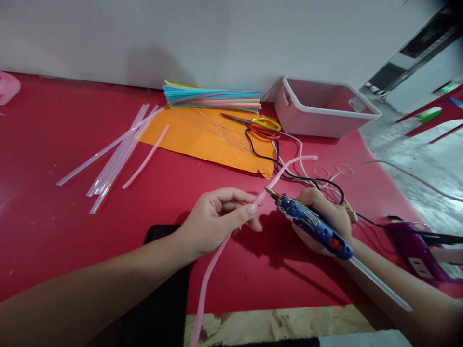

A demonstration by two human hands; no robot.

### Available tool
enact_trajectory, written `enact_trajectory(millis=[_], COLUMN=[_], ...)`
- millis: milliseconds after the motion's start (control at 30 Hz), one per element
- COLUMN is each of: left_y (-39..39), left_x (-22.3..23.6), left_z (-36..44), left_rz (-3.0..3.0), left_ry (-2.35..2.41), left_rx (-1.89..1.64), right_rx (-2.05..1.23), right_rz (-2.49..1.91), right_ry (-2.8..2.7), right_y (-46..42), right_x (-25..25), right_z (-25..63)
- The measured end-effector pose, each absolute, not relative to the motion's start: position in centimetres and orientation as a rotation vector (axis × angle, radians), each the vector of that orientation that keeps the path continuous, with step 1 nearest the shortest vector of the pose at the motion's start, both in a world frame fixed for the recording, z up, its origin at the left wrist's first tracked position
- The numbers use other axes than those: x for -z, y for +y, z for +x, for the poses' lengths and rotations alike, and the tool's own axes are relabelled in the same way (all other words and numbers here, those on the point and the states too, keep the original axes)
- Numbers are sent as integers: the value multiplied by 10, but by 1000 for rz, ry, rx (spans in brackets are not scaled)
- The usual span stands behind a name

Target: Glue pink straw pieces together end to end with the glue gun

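Between the thumb and fingers of my left hand is a long pink pipe cleaner. It bends up past the hand to the right and hangs down over the table's front edge. My right hand grips a blue hot glue gun, with a clear glue stick sticking out of its back. The gun's metal nozzle is at the pipe cleaner, just beyond my left fingertips; whether it touches I cannot tell. A shorter pink pipe cleaner lies to the left.
Several clear glue sticks lie at left. Behind, an orange envelope carries scissors beside bundled coloured pipe cleaners. A pink bin, tangled cables, rubber bands and a purple power strip are right. A black object lies under my left forearm.
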State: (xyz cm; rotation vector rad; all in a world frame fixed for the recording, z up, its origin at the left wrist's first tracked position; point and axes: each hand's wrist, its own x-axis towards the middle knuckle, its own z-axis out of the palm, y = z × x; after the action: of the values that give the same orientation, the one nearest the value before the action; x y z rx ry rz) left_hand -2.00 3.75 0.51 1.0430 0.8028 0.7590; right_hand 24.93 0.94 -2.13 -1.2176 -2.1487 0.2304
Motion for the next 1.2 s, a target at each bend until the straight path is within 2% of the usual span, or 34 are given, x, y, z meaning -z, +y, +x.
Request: enact_trajectory(millis=[233,500,600,800,1200], left_y=[37,38,39,40,39], left_x=[-5,-6,-5,-5,-9], left_z=[-21,-20,-19,-19,-17], left_rz=[1050,1010,977,964,1005], left_ry=[797,781,810,867,817], left_rx=[-755,-761,-767,-749,-744], right_rx=[-245,-43,-34,-236,-156], right_rz=[-1303,-1406,-1367,-1213,-1101], right_ry=[-2072,-2017,-1960,-2064,-2170], right_y=[6,7,6,10,13], right_x=[21,18,21,30,36], right_z=[246,239,239,246,247])
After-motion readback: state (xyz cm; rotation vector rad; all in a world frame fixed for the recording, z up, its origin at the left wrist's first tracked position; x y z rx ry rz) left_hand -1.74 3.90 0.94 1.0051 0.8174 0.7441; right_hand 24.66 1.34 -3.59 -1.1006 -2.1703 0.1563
